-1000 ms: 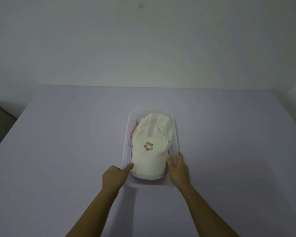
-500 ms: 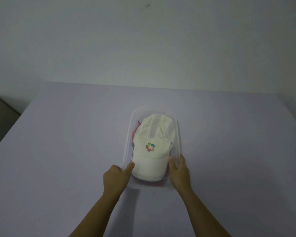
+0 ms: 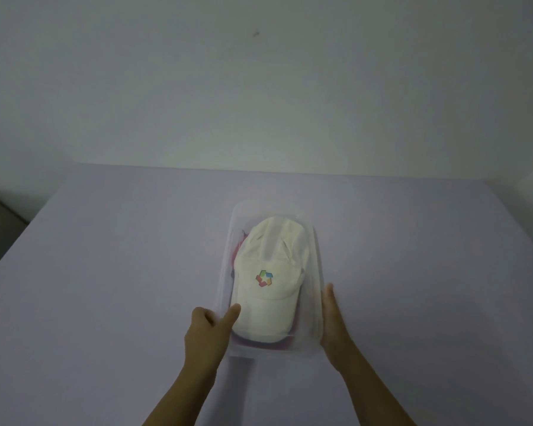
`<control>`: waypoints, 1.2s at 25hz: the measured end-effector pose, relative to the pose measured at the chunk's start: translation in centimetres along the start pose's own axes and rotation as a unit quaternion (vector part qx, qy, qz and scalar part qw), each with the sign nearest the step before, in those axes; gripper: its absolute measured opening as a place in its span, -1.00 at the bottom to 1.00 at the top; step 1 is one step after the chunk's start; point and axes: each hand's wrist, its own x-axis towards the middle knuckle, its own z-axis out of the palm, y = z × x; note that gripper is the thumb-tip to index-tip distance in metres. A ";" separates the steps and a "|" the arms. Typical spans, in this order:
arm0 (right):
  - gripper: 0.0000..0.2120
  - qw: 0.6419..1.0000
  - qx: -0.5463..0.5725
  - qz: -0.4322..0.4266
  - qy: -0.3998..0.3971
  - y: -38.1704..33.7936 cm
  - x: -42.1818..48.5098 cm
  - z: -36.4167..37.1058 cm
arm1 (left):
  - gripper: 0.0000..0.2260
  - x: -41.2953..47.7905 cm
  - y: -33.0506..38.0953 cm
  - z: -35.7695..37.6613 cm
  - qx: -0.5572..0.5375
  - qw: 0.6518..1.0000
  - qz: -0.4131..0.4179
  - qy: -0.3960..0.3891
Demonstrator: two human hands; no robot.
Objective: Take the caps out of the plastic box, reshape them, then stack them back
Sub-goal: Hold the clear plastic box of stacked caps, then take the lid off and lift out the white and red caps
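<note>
A clear plastic box [image 3: 318,256] stands on the table in front of me. Its top cap is white [image 3: 271,247] with a coloured logo, brim towards me. Under it a red cap [image 3: 277,344] shows at the near end and left side. My left hand [image 3: 206,332] holds the box's near left wall, thumb over the rim touching the white brim, fingers curled outside. My right hand [image 3: 333,321] lies flat against the outside of the right wall, fingers straight.
The box sits on a pale lilac table [image 3: 120,272] that runs to a plain wall at the back. The table's left edge [image 3: 22,235] drops off beside something dark.
My right hand has slipped its thumb out of the box and now lies straight along the outer right wall. The left hand stays where it was.
</note>
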 end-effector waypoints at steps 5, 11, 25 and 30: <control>-0.29 0.997 0.069 0.014 0.033 -0.2 0.2 -0.9 | -0.71 -0.2 1.7 -0.6 -0.308 0.950 -0.019 -0.057; -0.27 0.950 -0.306 -0.058 0.021 0.9 -1.2 0.2 | -0.70 5.2 3.1 -9.7 -0.394 0.916 0.067 -0.033; -0.22 0.951 -0.304 -0.051 -0.001 0.7 -1.4 0.1 | -0.57 11.3 -5.3 -15.1 -0.221 0.971 -0.076 -0.046; -0.21 0.945 -0.324 -0.049 -0.010 0.6 -1.4 0.1 | -0.49 11.9 -7.6 -15.2 0.139 0.990 0.020 -0.028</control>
